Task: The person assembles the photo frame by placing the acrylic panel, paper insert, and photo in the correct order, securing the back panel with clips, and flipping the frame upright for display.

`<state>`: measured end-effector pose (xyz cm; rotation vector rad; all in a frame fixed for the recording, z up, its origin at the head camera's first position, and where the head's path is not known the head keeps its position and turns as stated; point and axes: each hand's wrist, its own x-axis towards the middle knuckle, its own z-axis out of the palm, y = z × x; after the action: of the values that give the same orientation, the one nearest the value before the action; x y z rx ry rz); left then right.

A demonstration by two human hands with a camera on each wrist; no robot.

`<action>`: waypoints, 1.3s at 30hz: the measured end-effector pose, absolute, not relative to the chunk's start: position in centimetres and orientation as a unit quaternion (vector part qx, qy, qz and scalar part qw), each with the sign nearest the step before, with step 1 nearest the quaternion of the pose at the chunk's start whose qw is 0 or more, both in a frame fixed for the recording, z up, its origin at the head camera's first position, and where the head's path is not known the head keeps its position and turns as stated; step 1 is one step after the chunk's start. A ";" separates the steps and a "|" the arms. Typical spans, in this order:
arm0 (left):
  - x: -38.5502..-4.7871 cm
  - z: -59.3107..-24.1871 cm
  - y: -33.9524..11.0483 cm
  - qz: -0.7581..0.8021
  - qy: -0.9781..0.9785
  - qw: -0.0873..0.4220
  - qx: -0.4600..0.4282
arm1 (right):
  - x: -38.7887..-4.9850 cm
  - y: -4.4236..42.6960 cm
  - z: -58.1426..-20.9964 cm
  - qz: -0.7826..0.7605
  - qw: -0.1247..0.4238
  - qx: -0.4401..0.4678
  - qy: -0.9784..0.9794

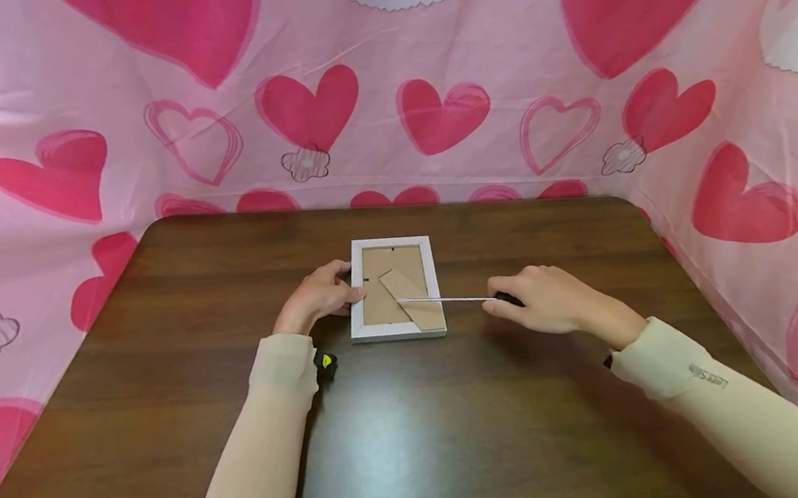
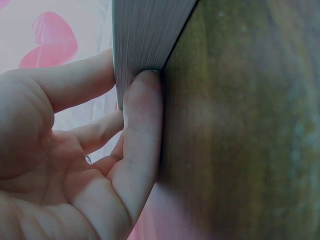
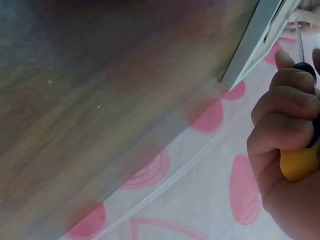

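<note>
A white picture frame (image 1: 389, 330) lies face down on the brown table, its tan backing board (image 1: 393, 258) showing. An easel stand (image 1: 412, 304) slants across the board's lower right. My left hand (image 1: 319, 294) grips the frame's left side, thumb on the top face; in the left wrist view other fingers press the frame's side edge (image 2: 150, 35). In my right hand (image 1: 546, 298) is a screwdriver (image 1: 448, 300), its thin metal shaft pointing left over the stand. Fingers curl round its black and yellow handle (image 3: 299, 164). Whether the tip touches the stand, I cannot tell.
The dark wooden table (image 1: 405, 443) has rounded far corners. Pink cloth (image 1: 363, 50) printed with hearts hangs behind it and along both sides. A small black device with a yellow mark (image 1: 326, 365) sits at the left wrist.
</note>
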<state>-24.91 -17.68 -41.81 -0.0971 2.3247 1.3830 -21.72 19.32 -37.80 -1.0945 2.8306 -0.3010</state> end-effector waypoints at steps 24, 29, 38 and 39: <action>-24.8 -41.8 -17.4 0.507 0.834 0.216 -0.035 | -20.6 19.2 -38.7 -0.053 -0.153 -0.491 0.856; -24.8 -41.8 -17.4 0.500 0.838 0.216 -0.036 | -20.5 19.0 -38.8 -0.029 -0.177 -0.489 0.853; -24.8 -41.7 -17.6 0.496 0.841 0.214 -0.035 | -19.1 18.2 -38.9 0.032 -0.198 -0.475 0.857; -24.9 -41.7 -17.6 0.497 0.841 0.213 -0.035 | -18.9 18.0 -38.9 0.036 -0.198 -0.471 0.859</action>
<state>-24.86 -17.63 -41.72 -0.0982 2.3332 1.3787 -18.92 18.00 -38.93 -1.7017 3.1017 0.1289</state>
